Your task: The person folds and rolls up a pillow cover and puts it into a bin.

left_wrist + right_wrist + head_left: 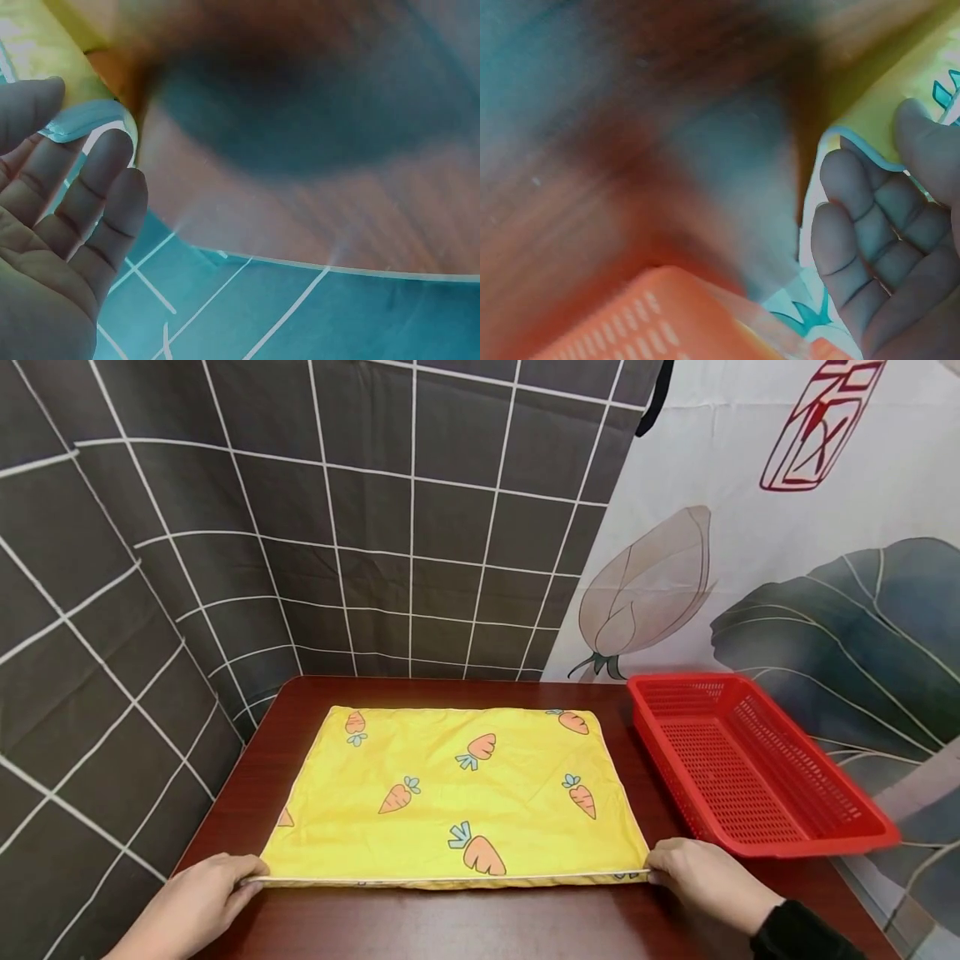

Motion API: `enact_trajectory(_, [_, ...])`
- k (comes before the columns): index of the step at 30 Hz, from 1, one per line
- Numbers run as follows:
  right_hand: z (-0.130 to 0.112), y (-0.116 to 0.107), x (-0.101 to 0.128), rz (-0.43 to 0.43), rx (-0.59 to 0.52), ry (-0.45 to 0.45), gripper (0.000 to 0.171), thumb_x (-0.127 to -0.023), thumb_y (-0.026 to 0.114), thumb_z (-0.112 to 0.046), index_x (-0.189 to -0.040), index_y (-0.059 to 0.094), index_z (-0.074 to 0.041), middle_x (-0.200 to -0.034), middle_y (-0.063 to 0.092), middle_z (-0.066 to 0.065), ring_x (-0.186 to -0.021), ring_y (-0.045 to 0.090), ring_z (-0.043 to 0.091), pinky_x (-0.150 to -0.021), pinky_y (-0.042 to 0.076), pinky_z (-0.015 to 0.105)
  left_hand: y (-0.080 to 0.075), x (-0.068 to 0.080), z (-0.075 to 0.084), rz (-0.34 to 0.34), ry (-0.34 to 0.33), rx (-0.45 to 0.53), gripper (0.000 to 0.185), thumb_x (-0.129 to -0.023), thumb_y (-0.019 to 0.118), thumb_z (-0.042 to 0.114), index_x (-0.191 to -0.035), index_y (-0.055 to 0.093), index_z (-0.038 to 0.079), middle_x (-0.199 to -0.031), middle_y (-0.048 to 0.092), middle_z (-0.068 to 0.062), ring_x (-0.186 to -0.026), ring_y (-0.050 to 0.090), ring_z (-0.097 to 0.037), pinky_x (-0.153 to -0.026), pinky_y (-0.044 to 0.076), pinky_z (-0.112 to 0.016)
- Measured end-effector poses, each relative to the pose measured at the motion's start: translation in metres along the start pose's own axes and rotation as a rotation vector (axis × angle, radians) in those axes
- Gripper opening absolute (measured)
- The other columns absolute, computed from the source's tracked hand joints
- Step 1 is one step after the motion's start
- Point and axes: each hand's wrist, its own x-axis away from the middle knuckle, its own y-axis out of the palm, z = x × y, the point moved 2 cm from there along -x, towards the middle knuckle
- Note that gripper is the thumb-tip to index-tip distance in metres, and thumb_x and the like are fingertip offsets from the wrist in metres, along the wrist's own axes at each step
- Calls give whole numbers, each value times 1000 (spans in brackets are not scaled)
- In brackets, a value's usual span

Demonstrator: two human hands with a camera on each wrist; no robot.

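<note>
My left hand (198,902) and right hand (701,878) pinch the near corners of the flat, rectangular, carrot-printed yellow pillowcase (457,797), perforated red plastic basket (757,764) beyond my right.

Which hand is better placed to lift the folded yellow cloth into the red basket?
Right, probably: the right hand pinches the cloth corner nearest the red basket; the left hand holds the far corner.
</note>
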Motion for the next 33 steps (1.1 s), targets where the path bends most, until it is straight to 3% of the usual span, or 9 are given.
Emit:
enact_trajectory(4, [-2,-10,-3,-52,-5,32,18,-90,82,-16,-86,72,-29,-76,51,-22,-69,40,-6,-60,41,22,-8,-3,-2,30,38,3,35,-75,94,10,-84,69,33,-80,57,26,-72,49,8,-66,52,-25])
enact_trajectory(11, [-3,-25,-7,-159,-61,74,17,-90,83,-16,-85,72,-29,-77,57,-22,-67,43,-4,-61,42,22,-21,-10,-5,-124,-32,37,27,-84,88,14,-87,70,34,-80,59,27,-72,49,7,-67,52,-28])
enact_trajectory(13, [-3,-30,-8,-187,-98,89,15,-90,83,-18,-87,74,-30,-78,59,-22,-67,44,-4,-61,42,22,-24,-12,-6,-136,-38,45,26,-85,87,14,-87,70,34,-79,58,27,-71,47,7,-66,50,-27])
enact_trajectory(18, [-2,-41,-12,-221,-159,132,10,-90,84,-23,-94,79,-31,-81,64,-21,-67,48,-4,-62,41,22,-28,-13,-9,-38,25,56,26,-81,89,13,-86,71,32,-77,57,30,-69,45,9,-62,46,-25])
enact_trajectory(20, [-2,-45,-13,-236,-175,138,9,-90,83,-24,-95,80,-31,-81,66,-21,-66,48,-4,-62,41,22,-28,-13,-10,-32,33,60,25,-81,89,12,-86,72,31,-77,57,30,-69,44,10,-61,45,-25])
enact_trajectory(22, [-2,-47,-13,-266,-213,143,8,-91,82,-25,-97,80,-30,-80,66,-20,-64,48,-3,-62,42,21,-29,-14,-11,-64,17,72,23,-84,87,13,-87,72,30,-76,55,29,-68,42,9,-61,43,-24])
enact_trajectory(28, [-3,-52,-9,-370,-351,173,7,-92,81,-25,-95,77,-31,-72,60,-16,-62,47,1,-60,41,22,-36,-19,-11,-274,-30,151,22,-94,78,14,-85,65,28,-71,46,21,-66,37,6,-63,36,-22])
enact_trajectory(30, [-3,-55,-12,-372,-355,189,8,-92,80,-24,-93,76,-31,-74,61,-16,-63,49,1,-61,41,22,-40,-24,-9,-283,-40,155,20,-96,76,14,-86,66,27,-70,45,20,-64,37,6,-63,36,-22])
enact_trajectory(33, [-1,-66,-21,-335,-302,236,9,-91,82,-25,-93,76,-31,-78,63,-15,-65,51,3,-62,42,23,-47,-36,-7,-216,-47,135,16,-97,76,14,-89,70,25,-69,48,20,-63,38,6,-61,37,-23])
